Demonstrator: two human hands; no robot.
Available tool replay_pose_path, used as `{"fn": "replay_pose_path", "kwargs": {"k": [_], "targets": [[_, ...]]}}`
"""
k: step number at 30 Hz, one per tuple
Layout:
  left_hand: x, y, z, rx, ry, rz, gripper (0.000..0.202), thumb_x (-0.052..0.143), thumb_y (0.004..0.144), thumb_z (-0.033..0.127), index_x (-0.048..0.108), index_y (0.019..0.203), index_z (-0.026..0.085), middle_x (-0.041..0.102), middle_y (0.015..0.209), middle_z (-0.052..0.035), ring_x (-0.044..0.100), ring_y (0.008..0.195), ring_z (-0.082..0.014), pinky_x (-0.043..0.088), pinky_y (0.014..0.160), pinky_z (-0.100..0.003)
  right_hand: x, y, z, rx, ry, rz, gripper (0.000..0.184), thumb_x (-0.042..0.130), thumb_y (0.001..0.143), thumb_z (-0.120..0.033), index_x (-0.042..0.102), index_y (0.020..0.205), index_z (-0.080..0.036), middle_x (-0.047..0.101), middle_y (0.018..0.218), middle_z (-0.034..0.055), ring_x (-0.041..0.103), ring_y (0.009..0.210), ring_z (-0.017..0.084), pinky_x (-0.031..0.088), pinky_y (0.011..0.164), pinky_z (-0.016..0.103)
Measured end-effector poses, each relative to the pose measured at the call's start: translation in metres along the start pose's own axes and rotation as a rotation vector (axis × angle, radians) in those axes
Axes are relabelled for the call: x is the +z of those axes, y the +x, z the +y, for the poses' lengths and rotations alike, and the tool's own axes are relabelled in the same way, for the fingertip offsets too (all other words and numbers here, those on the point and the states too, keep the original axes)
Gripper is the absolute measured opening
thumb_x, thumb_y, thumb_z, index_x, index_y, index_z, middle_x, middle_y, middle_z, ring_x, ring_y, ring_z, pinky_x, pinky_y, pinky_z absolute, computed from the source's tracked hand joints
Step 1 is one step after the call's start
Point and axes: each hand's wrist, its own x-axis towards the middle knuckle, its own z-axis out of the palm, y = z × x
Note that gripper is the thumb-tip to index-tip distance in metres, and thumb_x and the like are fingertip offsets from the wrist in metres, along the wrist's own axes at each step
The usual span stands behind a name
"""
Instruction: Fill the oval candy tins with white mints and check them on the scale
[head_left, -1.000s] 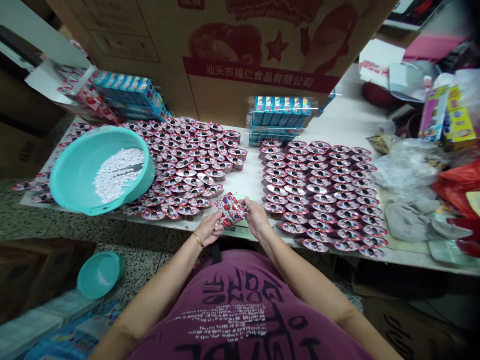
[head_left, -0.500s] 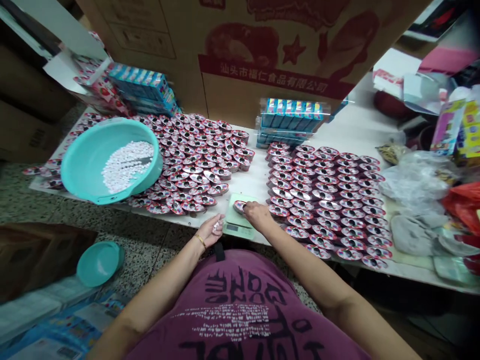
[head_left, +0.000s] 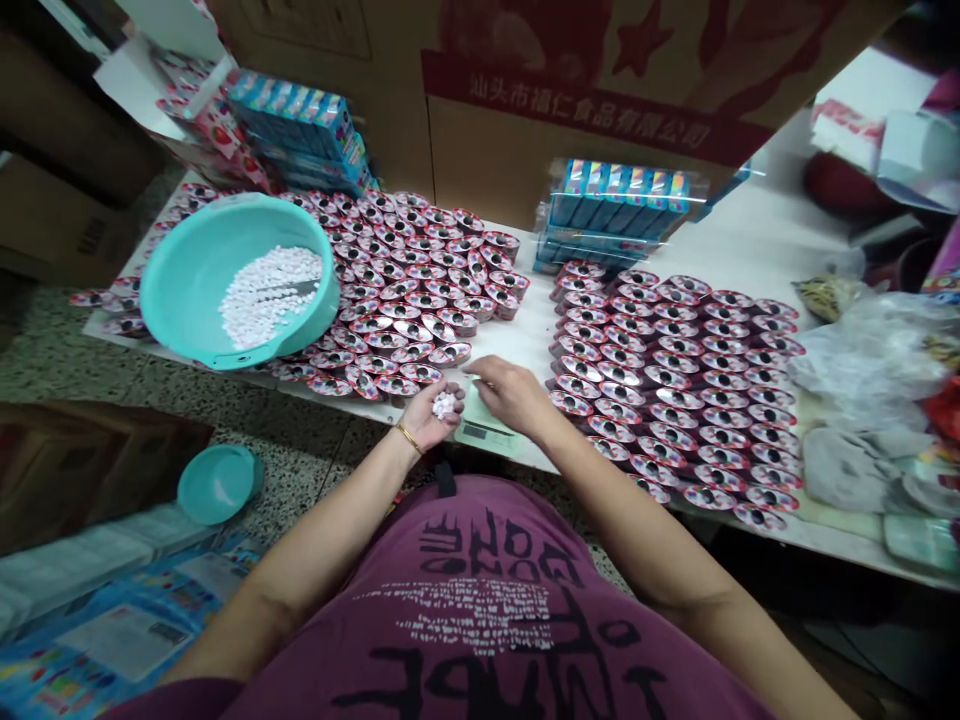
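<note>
My left hand (head_left: 433, 412) is palm up at the table's front edge, cupped around a small heap of white candies (head_left: 444, 404). My right hand (head_left: 508, 393) lies over a pale green scale (head_left: 486, 432), its fingers reaching left towards the candies in my left palm. Whether its fingers pinch anything I cannot make out. Left of my hands lies a field of small red round containers (head_left: 409, 300). A second field of the same containers (head_left: 675, 370) lies to the right.
A teal basin (head_left: 187, 280) with white candies in it rests on the left containers. Blue boxed packs (head_left: 615, 205) stand at the back, in front of a big cardboard box (head_left: 600, 90). Plastic bags (head_left: 870, 360) crowd the right. A small teal bowl (head_left: 217, 482) lies on the floor.
A second ago both hands held a red packet. Then my right hand set a container on the scale. Now my left palm has turned up with candies and my right hand reaches to it.
</note>
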Motion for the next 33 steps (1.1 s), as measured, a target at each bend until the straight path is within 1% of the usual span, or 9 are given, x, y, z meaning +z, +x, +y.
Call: {"fn": "replay_pose_path", "kwargs": {"k": [3, 6, 13, 17, 20, 23, 27, 30, 33], "targets": [[-0.008, -0.011, 0.008, 0.006, -0.003, -0.031, 0.019, 0.042, 0.081, 0.024, 0.050, 0.068, 0.013, 0.044, 0.054, 0.0017, 0.039, 0.039, -0.0028, 0.023, 0.030, -0.010, -0.009, -0.019, 0.027, 0.157, 0.005, 0.126, 0.025, 0.042, 0.079, -0.017, 0.059, 0.097, -0.017, 0.061, 0.095, 0.0054, 0.055, 0.087, 0.014, 0.041, 0.079, 0.026], [-0.013, -0.017, 0.013, 0.035, 0.011, 0.004, 0.019, 0.039, 0.082, 0.024, 0.053, 0.075, 0.011, 0.047, 0.057, 0.0000, 0.041, 0.042, -0.0034, 0.027, 0.031, -0.010, -0.009, -0.038, 0.048, 0.249, 0.022, 0.151, 0.023, 0.042, 0.078, -0.018, 0.061, 0.091, -0.018, 0.063, 0.090, 0.0046, 0.057, 0.083, 0.014, 0.042, 0.076, 0.027], [-0.007, -0.014, 0.009, 0.117, 0.078, 0.117, 0.017, 0.039, 0.077, 0.008, 0.054, 0.087, 0.008, 0.056, 0.075, -0.0086, 0.054, 0.060, -0.0077, 0.043, 0.047, -0.014, 0.003, -0.045, 0.054, 0.258, 0.017, 0.186, 0.022, 0.042, 0.079, -0.021, 0.060, 0.092, -0.019, 0.062, 0.089, 0.0039, 0.056, 0.081, 0.014, 0.041, 0.075, 0.027], [-0.012, -0.014, 0.005, 0.092, 0.036, 0.100, 0.019, 0.041, 0.074, 0.003, 0.054, 0.087, 0.010, 0.052, 0.067, -0.0041, 0.048, 0.051, -0.0035, 0.034, 0.037, -0.009, 0.017, -0.046, 0.057, 0.276, -0.116, 0.118, 0.028, 0.046, 0.078, -0.028, 0.054, 0.103, -0.018, 0.057, 0.099, 0.0070, 0.052, 0.089, 0.018, 0.039, 0.079, 0.030], [-0.022, -0.016, 0.003, 0.080, 0.011, 0.104, 0.019, 0.042, 0.075, 0.004, 0.053, 0.089, 0.010, 0.048, 0.064, -0.0020, 0.044, 0.047, -0.0020, 0.028, 0.033, -0.008, 0.038, -0.049, 0.055, 0.287, -0.261, -0.005, 0.049, 0.055, 0.072, -0.034, 0.043, 0.116, -0.016, 0.049, 0.112, 0.0102, 0.045, 0.100, 0.022, 0.037, 0.083, 0.033], [-0.032, -0.021, 0.004, 0.103, 0.005, 0.144, 0.018, 0.042, 0.075, 0.004, 0.053, 0.089, 0.009, 0.048, 0.065, -0.0020, 0.042, 0.045, -0.0013, 0.027, 0.032, -0.008, 0.052, -0.048, 0.053, 0.323, -0.355, -0.111, 0.048, 0.051, 0.075, -0.029, 0.037, 0.119, -0.016, 0.049, 0.110, 0.0098, 0.044, 0.097, 0.021, 0.038, 0.078, 0.031], [-0.045, -0.037, 0.010, 0.167, -0.019, 0.212, 0.019, 0.042, 0.075, 0.004, 0.052, 0.090, 0.009, 0.048, 0.065, -0.0016, 0.042, 0.045, -0.0012, 0.026, 0.032, -0.008, 0.043, -0.023, 0.072, 0.358, -0.389, -0.055, 0.037, 0.042, 0.079, -0.022, 0.038, 0.116, -0.018, 0.051, 0.104, 0.0081, 0.046, 0.094, 0.018, 0.037, 0.074, 0.027], [-0.054, -0.053, 0.017, 0.228, -0.056, 0.236, 0.020, 0.042, 0.075, 0.003, 0.052, 0.091, 0.009, 0.047, 0.065, -0.0011, 0.043, 0.045, -0.0014, 0.028, 0.032, -0.008, 0.028, 0.016, 0.098, 0.431, -0.410, 0.035, 0.038, 0.043, 0.078, -0.022, 0.039, 0.116, -0.017, 0.051, 0.105, 0.0094, 0.047, 0.095, 0.019, 0.037, 0.076, 0.027], [-0.061, -0.065, 0.021, 0.281, -0.083, 0.280, 0.019, 0.042, 0.076, 0.004, 0.052, 0.091, 0.010, 0.048, 0.066, -0.0013, 0.043, 0.046, -0.0018, 0.029, 0.033, -0.009, 0.026, 0.058, 0.115, 0.411, -0.366, 0.029, 0.038, 0.045, 0.077, -0.020, 0.042, 0.115, -0.016, 0.051, 0.106, 0.0094, 0.048, 0.095, 0.019, 0.037, 0.076, 0.028]]}}
